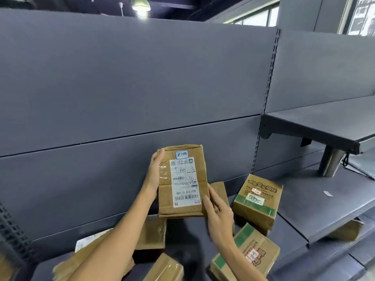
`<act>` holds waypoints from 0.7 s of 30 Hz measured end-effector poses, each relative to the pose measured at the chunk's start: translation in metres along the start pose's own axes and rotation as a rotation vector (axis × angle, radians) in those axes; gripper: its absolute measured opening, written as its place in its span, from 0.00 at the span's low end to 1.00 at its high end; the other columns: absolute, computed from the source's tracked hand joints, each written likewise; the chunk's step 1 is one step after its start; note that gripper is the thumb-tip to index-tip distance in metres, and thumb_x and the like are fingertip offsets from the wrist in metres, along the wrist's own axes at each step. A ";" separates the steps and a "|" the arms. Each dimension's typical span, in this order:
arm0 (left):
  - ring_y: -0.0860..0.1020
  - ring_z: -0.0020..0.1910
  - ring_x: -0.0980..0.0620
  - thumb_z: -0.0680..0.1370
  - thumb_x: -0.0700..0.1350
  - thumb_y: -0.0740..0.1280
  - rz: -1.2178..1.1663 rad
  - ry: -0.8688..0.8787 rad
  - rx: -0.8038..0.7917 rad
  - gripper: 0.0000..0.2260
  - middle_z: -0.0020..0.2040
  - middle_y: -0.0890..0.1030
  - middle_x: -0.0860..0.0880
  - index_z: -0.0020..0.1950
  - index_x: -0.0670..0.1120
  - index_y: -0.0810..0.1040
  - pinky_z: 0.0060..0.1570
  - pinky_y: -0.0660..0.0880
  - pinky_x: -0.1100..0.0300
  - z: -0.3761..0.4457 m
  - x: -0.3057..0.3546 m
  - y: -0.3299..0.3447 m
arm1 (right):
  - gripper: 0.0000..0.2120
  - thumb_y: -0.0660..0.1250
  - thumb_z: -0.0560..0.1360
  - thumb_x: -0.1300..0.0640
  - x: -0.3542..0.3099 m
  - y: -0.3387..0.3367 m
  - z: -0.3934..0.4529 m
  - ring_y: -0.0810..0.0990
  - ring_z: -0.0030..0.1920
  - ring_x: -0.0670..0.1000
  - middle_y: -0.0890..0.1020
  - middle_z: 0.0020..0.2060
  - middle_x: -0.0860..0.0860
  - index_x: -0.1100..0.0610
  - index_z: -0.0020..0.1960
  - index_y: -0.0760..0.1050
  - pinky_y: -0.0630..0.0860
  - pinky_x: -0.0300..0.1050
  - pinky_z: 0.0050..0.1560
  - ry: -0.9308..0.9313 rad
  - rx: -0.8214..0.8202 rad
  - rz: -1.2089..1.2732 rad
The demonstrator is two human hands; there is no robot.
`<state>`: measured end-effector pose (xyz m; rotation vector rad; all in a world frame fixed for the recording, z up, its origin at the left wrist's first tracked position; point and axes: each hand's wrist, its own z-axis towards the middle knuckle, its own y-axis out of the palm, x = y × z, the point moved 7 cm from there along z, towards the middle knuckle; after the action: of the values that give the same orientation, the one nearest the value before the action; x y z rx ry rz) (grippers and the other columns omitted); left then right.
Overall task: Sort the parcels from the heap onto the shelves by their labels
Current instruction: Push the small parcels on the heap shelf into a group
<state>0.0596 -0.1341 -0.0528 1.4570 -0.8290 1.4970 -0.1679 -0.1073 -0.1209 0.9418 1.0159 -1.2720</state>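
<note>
A: Fingers of the left hand?

B: Straight, flat vs the box's left side, thumb behind, can't see it. Right hand has fingers curled at the lower right edge, thumb on the front face. So box is clamped btwn both hands, held upright in the air over the heap, w/ nothing under it.

A: Label?

B: White shipping label faces the camera, upside down. Small blue-edged sticker above it w/ handwriting; too blurry to read.

A: What's around it?

B: Heap lies on the low shelf right under the hands. Green-stripe box just right of the right hand, another below it, both w/ red-edged stickers. Plain brown boxes under the left forearm, more at bottom left. One more parcel shows under the shelf edge at right.

A: Progress?

B: Early, I'd say. Upper shelf at right carries no parcels in view, and the heap holds at least five or six. This box is being read, not yet placed. Left to do: pick its shelf, set it there, then the rest of the heap.
</note>
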 end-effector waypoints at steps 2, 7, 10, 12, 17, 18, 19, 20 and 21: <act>0.83 0.52 0.45 0.80 0.60 0.63 -0.020 0.030 0.005 0.21 0.53 0.84 0.44 0.66 0.47 0.73 0.60 0.77 0.44 -0.001 0.012 -0.007 | 0.19 0.67 0.80 0.57 -0.007 0.005 0.003 0.78 0.63 0.38 0.80 0.63 0.41 0.47 0.70 0.73 0.76 0.36 0.62 -0.026 -0.018 0.021; 0.83 0.42 0.56 0.76 0.56 0.67 -0.058 0.101 0.070 0.16 0.47 0.82 0.50 0.60 0.49 0.73 0.48 0.77 0.54 -0.007 0.031 -0.020 | 0.21 0.67 0.79 0.51 -0.015 0.014 0.006 0.77 0.65 0.39 0.79 0.66 0.42 0.44 0.71 0.72 0.75 0.36 0.62 -0.043 -0.063 0.068; 0.82 0.42 0.52 0.78 0.53 0.67 -0.155 0.105 0.182 0.19 0.48 0.82 0.47 0.63 0.43 0.73 0.43 0.77 0.56 -0.015 0.028 -0.031 | 0.32 0.70 0.75 0.42 -0.005 0.017 0.010 0.71 0.71 0.44 0.73 0.71 0.44 0.47 0.76 0.67 0.69 0.42 0.70 0.074 -0.035 0.103; 0.82 0.43 0.51 0.77 0.55 0.67 -0.208 0.096 0.226 0.24 0.48 0.81 0.46 0.66 0.40 0.71 0.42 0.76 0.56 -0.021 0.019 -0.035 | 0.42 0.73 0.69 0.33 0.010 0.026 0.012 0.73 0.70 0.48 0.74 0.71 0.47 0.46 0.77 0.65 0.71 0.54 0.71 0.218 -0.099 0.240; 0.82 0.40 0.57 0.71 0.56 0.67 -0.211 0.141 0.199 0.24 0.49 0.80 0.48 0.62 0.45 0.72 0.42 0.77 0.58 -0.033 0.009 -0.037 | 0.49 0.81 0.57 0.34 0.025 0.041 0.014 0.82 0.61 0.57 0.83 0.61 0.56 0.56 0.70 0.72 0.78 0.59 0.61 0.292 -0.298 0.405; 0.83 0.39 0.58 0.70 0.56 0.67 -0.198 0.167 0.185 0.24 0.50 0.80 0.47 0.62 0.46 0.72 0.41 0.78 0.60 -0.032 0.009 -0.039 | 0.48 0.82 0.56 0.35 0.027 0.043 0.014 0.82 0.61 0.58 0.83 0.60 0.57 0.57 0.69 0.73 0.78 0.58 0.60 0.292 -0.313 0.427; 0.83 0.39 0.59 0.70 0.55 0.67 -0.197 0.183 0.179 0.24 0.50 0.80 0.47 0.62 0.46 0.71 0.39 0.78 0.62 -0.032 0.011 -0.040 | 0.47 0.82 0.56 0.37 0.029 0.044 0.014 0.83 0.60 0.57 0.83 0.60 0.57 0.57 0.68 0.73 0.79 0.56 0.58 0.298 -0.325 0.452; 0.82 0.38 0.59 0.70 0.54 0.67 -0.196 0.192 0.165 0.24 0.50 0.80 0.47 0.63 0.46 0.71 0.38 0.79 0.63 -0.032 0.011 -0.041 | 0.46 0.82 0.56 0.38 0.029 0.045 0.014 0.83 0.59 0.56 0.84 0.60 0.57 0.57 0.68 0.73 0.80 0.53 0.56 0.301 -0.337 0.477; 0.82 0.38 0.60 0.70 0.53 0.67 -0.194 0.199 0.165 0.25 0.50 0.80 0.47 0.64 0.45 0.70 0.37 0.79 0.64 -0.033 0.014 -0.042 | 0.46 0.82 0.56 0.40 0.029 0.047 0.015 0.84 0.58 0.55 0.84 0.59 0.57 0.57 0.68 0.73 0.80 0.50 0.53 0.302 -0.344 0.492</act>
<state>0.0848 -0.0855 -0.0470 1.4336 -0.4407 1.5599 -0.1195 -0.1264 -0.1445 1.0474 1.1035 -0.5366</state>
